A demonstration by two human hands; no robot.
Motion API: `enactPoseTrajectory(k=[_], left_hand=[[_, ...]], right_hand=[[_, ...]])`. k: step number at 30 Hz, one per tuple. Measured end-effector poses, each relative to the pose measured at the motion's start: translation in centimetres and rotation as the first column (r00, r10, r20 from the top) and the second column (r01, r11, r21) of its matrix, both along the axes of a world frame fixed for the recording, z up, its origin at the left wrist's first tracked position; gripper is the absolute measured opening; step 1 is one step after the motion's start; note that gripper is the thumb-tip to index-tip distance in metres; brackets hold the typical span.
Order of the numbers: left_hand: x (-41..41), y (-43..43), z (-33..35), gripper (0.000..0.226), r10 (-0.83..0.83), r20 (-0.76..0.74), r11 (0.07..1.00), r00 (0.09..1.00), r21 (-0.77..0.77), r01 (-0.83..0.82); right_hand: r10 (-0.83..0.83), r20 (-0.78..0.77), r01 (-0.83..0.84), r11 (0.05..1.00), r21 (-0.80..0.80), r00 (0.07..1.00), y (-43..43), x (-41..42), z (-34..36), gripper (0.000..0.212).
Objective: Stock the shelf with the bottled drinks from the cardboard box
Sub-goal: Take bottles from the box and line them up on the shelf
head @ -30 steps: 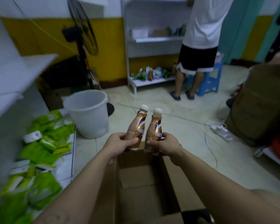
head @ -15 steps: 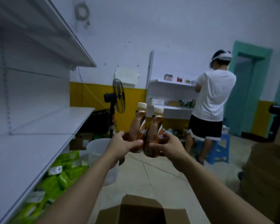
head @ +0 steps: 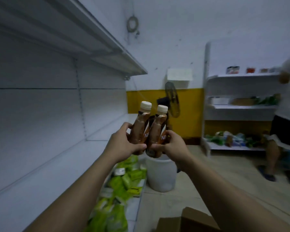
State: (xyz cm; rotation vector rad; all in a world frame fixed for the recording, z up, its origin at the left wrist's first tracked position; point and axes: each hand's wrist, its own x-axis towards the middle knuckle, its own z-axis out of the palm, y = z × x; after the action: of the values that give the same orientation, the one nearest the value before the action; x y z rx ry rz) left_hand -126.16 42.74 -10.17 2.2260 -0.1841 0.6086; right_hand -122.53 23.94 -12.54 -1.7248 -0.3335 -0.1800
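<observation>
Two brown bottled drinks with cream caps stand upright side by side at chest height. My left hand (head: 124, 144) grips the left bottle (head: 141, 124) and my right hand (head: 172, 146) grips the right bottle (head: 158, 129); the bottles touch each other. The white shelf (head: 40, 166) runs along my left, its middle board bare, just left of the bottles. A flap of the cardboard box (head: 189, 220) shows at the bottom edge, below my right forearm.
Green packets (head: 122, 183) fill the bottom shelf board. A white bucket (head: 161, 173) stands on the floor under my hands. A fan (head: 172, 101) is by the yellow wall. A person (head: 285, 131) stands at another shelf unit (head: 241, 108) on the right.
My view has swung up and left from the box to the shelf. Both hands have lifted the two bottles and carried them closer to the left shelf.
</observation>
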Motion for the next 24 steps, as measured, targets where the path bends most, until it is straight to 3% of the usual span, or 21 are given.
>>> enactPoseTrajectory(k=[9,17,21,24], left_hand=[[-6.1,11.1,-3.6,0.065,0.438,-0.128,0.898,0.89,0.016,-0.44],[-11.8,16.6,-6.9,0.066,0.733,-0.209,0.663,0.647,0.01,-0.748],[-12.5,18.6,-5.5,0.082,0.85,-0.184,0.526,0.493,0.28,-0.803],[-12.4,19.9,-2.0,0.11,0.879,-0.017,0.445,0.476,0.386,-0.808]], right_hand=[[0.363,-0.179,-0.354,0.932,0.081,0.915,15.2,0.7,-4.9,0.051],[0.567,-0.077,-0.572,0.803,-0.167,0.82,24.7,-1.5,-5.9,0.058],[0.607,-0.052,-0.599,0.762,-0.244,0.793,29.0,-2.5,-5.9,0.057],[0.609,-0.039,-0.592,0.751,-0.293,0.792,31.9,-3.1,-6.0,0.05]])
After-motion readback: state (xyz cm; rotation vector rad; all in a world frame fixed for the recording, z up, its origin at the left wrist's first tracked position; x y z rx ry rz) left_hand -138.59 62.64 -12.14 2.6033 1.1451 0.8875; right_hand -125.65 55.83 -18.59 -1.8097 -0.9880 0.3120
